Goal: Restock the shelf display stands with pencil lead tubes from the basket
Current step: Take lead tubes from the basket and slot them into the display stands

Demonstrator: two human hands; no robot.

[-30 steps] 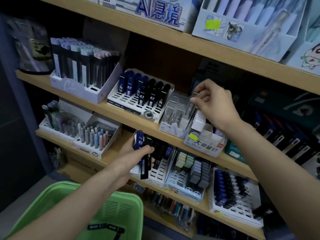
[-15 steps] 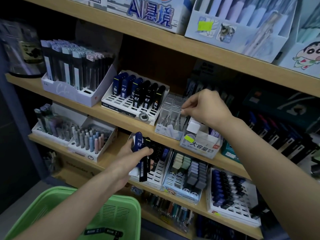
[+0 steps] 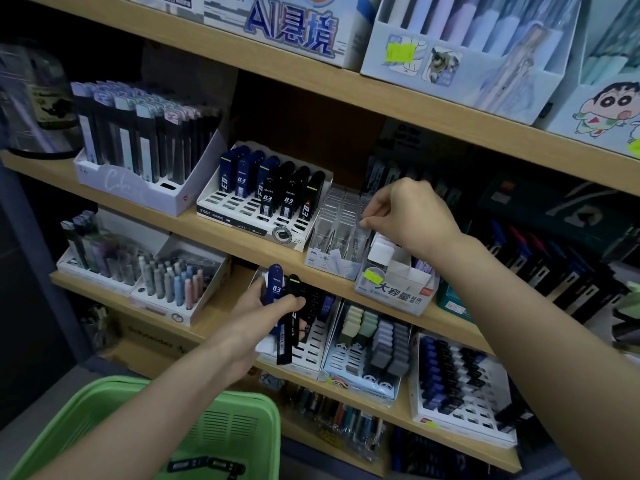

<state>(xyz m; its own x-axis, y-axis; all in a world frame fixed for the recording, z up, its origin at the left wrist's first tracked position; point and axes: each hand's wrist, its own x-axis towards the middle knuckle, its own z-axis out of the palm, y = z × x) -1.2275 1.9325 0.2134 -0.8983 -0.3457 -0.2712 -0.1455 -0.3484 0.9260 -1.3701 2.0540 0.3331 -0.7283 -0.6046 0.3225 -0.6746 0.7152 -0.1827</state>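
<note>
Gripping lead tubes (image 3: 276,289) in left hand (image 3: 259,315), right hand (image 3: 412,216) curled at right edge of clear stand (image 3: 330,237), hold unclear

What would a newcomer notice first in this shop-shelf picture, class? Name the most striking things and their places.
The left hand grips blue and black lead tubes before the lower shelf, while the right hand reaches with curled fingers into the clear display stand on the middle shelf. The bright green basket sits at bottom left.
</note>
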